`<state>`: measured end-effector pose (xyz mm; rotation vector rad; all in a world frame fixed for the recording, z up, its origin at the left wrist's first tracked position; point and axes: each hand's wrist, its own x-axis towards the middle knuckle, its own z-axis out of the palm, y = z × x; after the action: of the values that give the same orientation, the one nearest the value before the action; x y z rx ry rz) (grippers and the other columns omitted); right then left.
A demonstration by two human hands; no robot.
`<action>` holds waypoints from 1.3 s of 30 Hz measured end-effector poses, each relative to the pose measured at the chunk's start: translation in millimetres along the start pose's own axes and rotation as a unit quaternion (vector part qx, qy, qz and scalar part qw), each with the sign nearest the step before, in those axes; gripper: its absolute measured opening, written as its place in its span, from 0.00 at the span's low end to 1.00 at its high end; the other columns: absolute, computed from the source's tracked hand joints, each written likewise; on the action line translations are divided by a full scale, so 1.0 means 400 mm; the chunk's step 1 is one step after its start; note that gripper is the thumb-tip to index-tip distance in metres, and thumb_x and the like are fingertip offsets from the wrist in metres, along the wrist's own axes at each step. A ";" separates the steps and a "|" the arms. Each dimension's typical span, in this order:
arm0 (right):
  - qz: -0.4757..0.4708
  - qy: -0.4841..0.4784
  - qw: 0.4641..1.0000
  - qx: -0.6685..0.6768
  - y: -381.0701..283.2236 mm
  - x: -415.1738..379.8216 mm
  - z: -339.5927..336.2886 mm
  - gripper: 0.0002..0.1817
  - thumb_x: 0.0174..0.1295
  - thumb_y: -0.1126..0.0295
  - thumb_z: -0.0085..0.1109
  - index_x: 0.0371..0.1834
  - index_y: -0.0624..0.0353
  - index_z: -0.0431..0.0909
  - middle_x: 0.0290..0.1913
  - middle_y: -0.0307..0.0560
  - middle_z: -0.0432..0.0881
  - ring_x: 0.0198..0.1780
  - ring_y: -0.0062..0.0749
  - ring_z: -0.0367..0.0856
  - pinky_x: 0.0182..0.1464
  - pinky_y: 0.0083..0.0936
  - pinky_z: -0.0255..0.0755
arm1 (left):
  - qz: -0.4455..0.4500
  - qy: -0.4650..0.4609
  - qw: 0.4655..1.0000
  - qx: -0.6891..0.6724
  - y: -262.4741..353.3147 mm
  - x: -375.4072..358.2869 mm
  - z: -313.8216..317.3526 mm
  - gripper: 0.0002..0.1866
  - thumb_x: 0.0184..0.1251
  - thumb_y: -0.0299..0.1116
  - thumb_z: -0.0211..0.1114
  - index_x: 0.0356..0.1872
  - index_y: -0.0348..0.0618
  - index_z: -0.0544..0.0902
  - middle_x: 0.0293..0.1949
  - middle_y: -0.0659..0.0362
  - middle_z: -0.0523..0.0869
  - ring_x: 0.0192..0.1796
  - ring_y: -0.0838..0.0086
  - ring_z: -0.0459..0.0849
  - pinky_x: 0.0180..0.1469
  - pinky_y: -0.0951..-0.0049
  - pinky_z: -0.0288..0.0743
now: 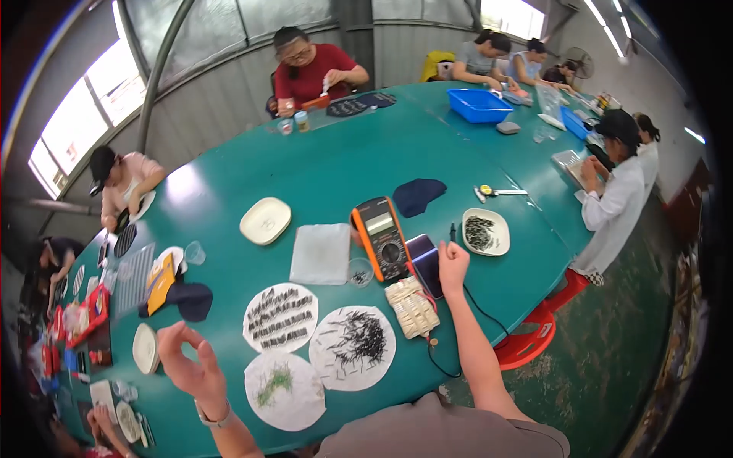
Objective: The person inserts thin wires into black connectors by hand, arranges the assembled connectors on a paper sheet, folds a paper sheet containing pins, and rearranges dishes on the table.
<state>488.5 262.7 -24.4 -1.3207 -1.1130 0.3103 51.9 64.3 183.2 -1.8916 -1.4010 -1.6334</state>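
Observation:
My left hand [189, 362] is raised over the near left of the table, its fingers bent and the thumb apart from them, with nothing visible in between. Closed fingers form my right hand [453, 265], beside a dark phone-like device [424, 263]. A small black stub [452, 231] shows just beyond its fingertips; whether they grip it I cannot make out. Left of the device stands an orange-edged multimeter [384, 238], tilted up. White round sheets hold rows of small dark parts [281, 317], loose black pieces [365, 340] and green bits [273, 382].
A cream dish [486, 248] of dark pieces, calipers [498, 191] and a blue bin [479, 105] are to the right and back. A wrapped cream bundle [411, 307] and a black cable [489, 314] lie near my right arm. Several people work around the green table [305, 179].

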 end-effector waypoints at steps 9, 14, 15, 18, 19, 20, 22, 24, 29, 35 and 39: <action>0.003 -0.017 1.000 0.023 -0.006 0.005 -0.008 0.28 0.68 0.76 0.61 0.22 0.59 0.48 0.22 0.35 0.45 0.26 0.19 0.46 0.27 0.31 0.43 | 0.478 0.116 0.869 0.060 0.305 0.310 -0.165 0.42 0.71 0.63 0.58 0.59 0.22 0.70 0.46 0.45 0.78 0.43 0.59 0.80 0.44 0.64 0.71; -0.012 -0.023 0.999 0.025 0.007 0.010 -0.009 0.28 0.69 0.75 0.61 0.22 0.58 0.47 0.22 0.33 0.45 0.26 0.18 0.45 0.27 0.30 0.43 | 0.532 0.169 0.829 0.023 0.325 0.302 -0.160 0.39 0.72 0.60 0.58 0.58 0.23 0.71 0.45 0.46 0.79 0.42 0.60 0.80 0.44 0.65 0.71; -0.002 -0.033 0.999 0.040 0.000 0.009 -0.010 0.28 0.69 0.75 0.61 0.22 0.57 0.47 0.22 0.33 0.45 0.26 0.18 0.45 0.27 0.29 0.42 | 0.530 0.178 0.829 0.019 0.321 0.292 -0.156 0.39 0.72 0.59 0.58 0.58 0.23 0.71 0.45 0.46 0.79 0.42 0.61 0.80 0.43 0.65 0.71; -0.007 -0.027 0.999 0.035 -0.001 0.008 -0.005 0.28 0.70 0.76 0.61 0.22 0.56 0.47 0.22 0.31 0.45 0.27 0.17 0.45 0.27 0.28 0.42 | 0.538 0.197 0.819 0.014 0.318 0.283 -0.162 0.37 0.72 0.57 0.58 0.58 0.24 0.72 0.44 0.47 0.80 0.42 0.62 0.80 0.43 0.66 0.72; -0.015 -0.031 0.999 0.006 0.006 0.010 -0.009 0.29 0.70 0.75 0.61 0.22 0.55 0.47 0.23 0.30 0.45 0.27 0.15 0.45 0.27 0.27 0.43 | 0.537 0.206 0.818 0.014 0.315 0.274 -0.164 0.36 0.72 0.57 0.58 0.58 0.24 0.72 0.44 0.47 0.80 0.41 0.62 0.80 0.43 0.66 0.72; -0.006 -0.034 0.999 0.017 0.006 0.001 -0.015 0.29 0.70 0.75 0.61 0.22 0.55 0.47 0.23 0.30 0.45 0.27 0.15 0.45 0.27 0.27 0.42 | 0.536 0.208 0.818 0.012 0.311 0.269 -0.159 0.36 0.73 0.56 0.58 0.58 0.25 0.72 0.44 0.47 0.80 0.41 0.62 0.80 0.42 0.67 0.72; 0.006 -0.042 0.998 0.043 -0.002 0.006 -0.010 0.29 0.71 0.74 0.61 0.22 0.55 0.47 0.23 0.30 0.45 0.27 0.15 0.45 0.28 0.27 0.42 | 0.537 0.211 0.817 0.008 0.303 0.260 -0.154 0.34 0.73 0.55 0.58 0.58 0.25 0.73 0.43 0.47 0.80 0.41 0.63 0.80 0.42 0.67 0.72; 0.003 -0.040 0.999 0.028 -0.005 0.009 -0.008 0.29 0.71 0.74 0.61 0.21 0.55 0.47 0.23 0.30 0.46 0.27 0.16 0.45 0.28 0.27 0.42 | 0.538 0.218 0.814 0.010 0.294 0.250 -0.154 0.33 0.73 0.54 0.58 0.57 0.26 0.73 0.43 0.48 0.80 0.41 0.63 0.80 0.42 0.68 0.72; 0.001 -0.045 0.998 0.033 -0.007 0.011 -0.004 0.29 0.72 0.74 0.60 0.21 0.55 0.47 0.23 0.29 0.47 0.27 0.15 0.46 0.28 0.26 0.43 | 0.532 0.226 0.816 0.019 0.272 0.216 -0.158 0.30 0.74 0.51 0.58 0.57 0.27 0.74 0.42 0.49 0.81 0.40 0.65 0.80 0.41 0.69 0.72; 0.002 -0.053 0.998 0.028 -0.004 0.013 0.004 0.29 0.71 0.74 0.60 0.21 0.54 0.47 0.23 0.29 0.47 0.27 0.15 0.46 0.28 0.26 0.43 | 0.525 0.235 0.818 0.028 0.255 0.193 -0.173 0.27 0.75 0.47 0.58 0.56 0.28 0.75 0.41 0.50 0.82 0.39 0.67 0.80 0.40 0.71 0.72; -0.011 -0.041 0.999 0.016 0.012 0.016 -0.008 0.29 0.70 0.74 0.61 0.21 0.54 0.47 0.22 0.29 0.47 0.27 0.16 0.46 0.27 0.26 0.43 | 0.526 0.237 0.816 0.029 0.240 0.176 -0.163 0.24 0.75 0.45 0.58 0.56 0.29 0.76 0.40 0.51 0.82 0.38 0.68 0.80 0.39 0.72 0.73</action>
<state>495.9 267.0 -25.4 -1.2764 -1.1852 0.3665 80.7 3.1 300.9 -1.5452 -0.0832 -1.2569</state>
